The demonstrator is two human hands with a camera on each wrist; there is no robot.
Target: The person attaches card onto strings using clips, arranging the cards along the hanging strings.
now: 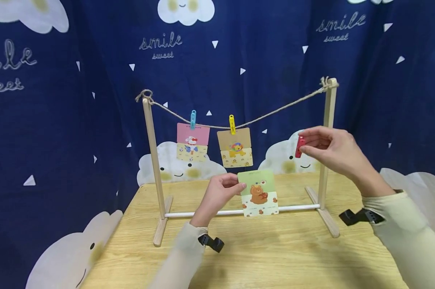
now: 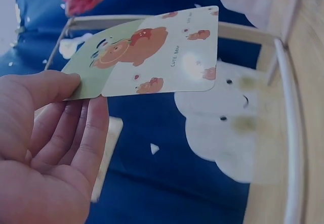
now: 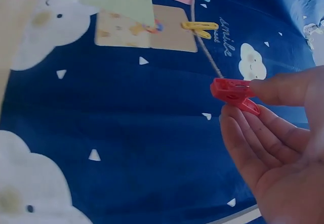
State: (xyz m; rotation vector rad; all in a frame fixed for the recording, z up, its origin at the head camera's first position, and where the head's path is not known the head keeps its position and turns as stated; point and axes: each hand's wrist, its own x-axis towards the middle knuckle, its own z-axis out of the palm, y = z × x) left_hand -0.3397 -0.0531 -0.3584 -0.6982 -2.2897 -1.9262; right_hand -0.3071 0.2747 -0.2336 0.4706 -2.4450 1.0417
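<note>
My left hand (image 1: pixel 221 195) pinches the left edge of a green and white card with a bear (image 1: pixel 258 193) between thumb and fingers. The card is upright, in front of the stand's white bar and below the rope. Off to the right, my right hand (image 1: pixel 338 150) pinches a red clothespin (image 1: pixel 300 147) by its handles, below the rope's right part. In the right wrist view the red clothespin (image 3: pixel 234 93) lies between thumb and fingertips. A tan lion card (image 1: pixel 236 146) hangs from the rope (image 1: pixel 283 108) by a yellow clothespin (image 1: pixel 232 124), and a pink rabbit card (image 1: pixel 192 141) by a blue clothespin (image 1: pixel 193 119).
The rope sags between two wooden posts, a left post (image 1: pixel 154 156) and a right post (image 1: pixel 327 144), tied at their tops. A white bar (image 1: pixel 299 208) joins their feet on the wooden table (image 1: pixel 260 257). Behind hangs a dark blue curtain (image 1: pixel 105 132) with clouds.
</note>
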